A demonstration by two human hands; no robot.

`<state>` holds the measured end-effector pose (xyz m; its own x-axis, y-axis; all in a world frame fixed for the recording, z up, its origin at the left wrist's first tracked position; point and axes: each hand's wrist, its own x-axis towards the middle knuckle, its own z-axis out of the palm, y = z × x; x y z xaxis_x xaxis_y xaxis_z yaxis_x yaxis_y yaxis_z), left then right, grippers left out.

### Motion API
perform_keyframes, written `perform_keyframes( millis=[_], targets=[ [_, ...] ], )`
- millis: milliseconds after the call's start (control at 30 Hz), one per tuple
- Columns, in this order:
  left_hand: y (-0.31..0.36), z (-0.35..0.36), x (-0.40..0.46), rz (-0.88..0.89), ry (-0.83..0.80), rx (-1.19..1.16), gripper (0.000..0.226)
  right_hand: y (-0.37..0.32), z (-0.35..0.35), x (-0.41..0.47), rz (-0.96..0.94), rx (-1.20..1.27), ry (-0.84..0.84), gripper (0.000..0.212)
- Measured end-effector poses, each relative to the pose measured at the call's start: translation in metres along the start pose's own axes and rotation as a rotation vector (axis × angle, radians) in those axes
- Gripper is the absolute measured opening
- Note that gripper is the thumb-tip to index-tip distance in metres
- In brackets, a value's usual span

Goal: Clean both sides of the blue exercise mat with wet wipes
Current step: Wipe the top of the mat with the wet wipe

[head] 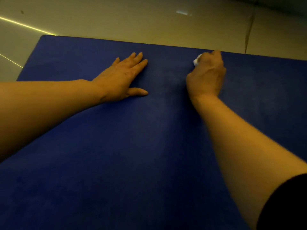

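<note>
Blue mat (149,146) lies flat on the tiled floor (132,19); left hand (123,77) rests flat, fingers straight, steadying it, while right hand (206,75) grips a bunched wet wipe (196,61) near the far edge; recommend firm, overlapping strokes.

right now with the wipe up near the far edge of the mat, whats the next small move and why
Probably draw the right hand back toward the body, dragging the bunched wet wipe down the blue exercise mat. The wipe sits almost at the mat's far edge, so a forward stroke has little room left, while the left hand lies flat, pinning the mat.
</note>
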<state>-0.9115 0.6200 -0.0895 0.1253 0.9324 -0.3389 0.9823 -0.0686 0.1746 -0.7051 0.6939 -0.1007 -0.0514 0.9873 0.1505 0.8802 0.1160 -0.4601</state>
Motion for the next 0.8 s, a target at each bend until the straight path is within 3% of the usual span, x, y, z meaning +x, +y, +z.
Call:
perform_keyframes(
  millis=[200, 267, 367, 433, 533, 700, 800],
  targets=[
    [-0.002, -0.005, -0.002, -0.003, 0.069, -0.035, 0.101, -0.046, 0.026, -0.058, -0.485, 0.063, -0.164, 0.010],
    [-0.005, -0.005, -0.004, -0.030, 0.073, -0.009, 0.108, -0.028, 0.020, -0.032, -0.443, 0.023, -0.134, 0.014],
    [-0.006, 0.000, -0.001, -0.058, 0.030, 0.015, 0.118, 0.001, 0.006, 0.011, -0.082, 0.029, 0.011, 0.017],
    [-0.009, 0.000, 0.006, -0.057, 0.003, 0.009, 0.122, -0.003, 0.007, 0.019, 0.062, 0.013, 0.070, 0.015],
    [-0.011, -0.005, 0.013, -0.074, -0.038, -0.010, 0.127, -0.041, 0.025, 0.013, 0.016, 0.034, 0.003, 0.017],
    [-0.014, -0.009, 0.010, -0.044, -0.043, -0.024, 0.125, -0.057, 0.036, 0.019, -0.285, 0.053, -0.149, 0.015],
    [-0.031, -0.012, -0.003, -0.014, -0.058, 0.022, 0.122, -0.021, 0.017, 0.040, -0.200, -0.032, -0.072, 0.017]
  ],
)
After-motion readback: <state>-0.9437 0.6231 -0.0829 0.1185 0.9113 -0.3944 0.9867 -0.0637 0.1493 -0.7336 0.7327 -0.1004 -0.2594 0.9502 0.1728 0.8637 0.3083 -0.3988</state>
